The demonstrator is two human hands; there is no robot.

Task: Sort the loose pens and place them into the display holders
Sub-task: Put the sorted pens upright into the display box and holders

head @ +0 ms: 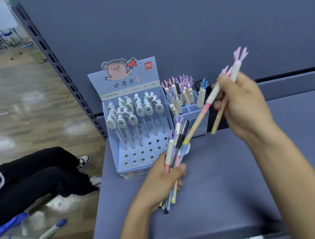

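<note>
Antler-topped pens (212,95), two of them, are pinched in the right hand (246,104) beside the blue divided holder (202,127). The left hand (163,178) grips a mixed pen bundle (176,150). The two probably belong tip-down among matching antlers, not in the pig display box (128,80).

left hand (162,178): low, gripping | right hand (247,105): raised, pinching

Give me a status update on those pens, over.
Left-hand grip holds pen bundle. Right-hand grip pinches two antler pens. Pen cup ahead, path unobstructed.
</note>
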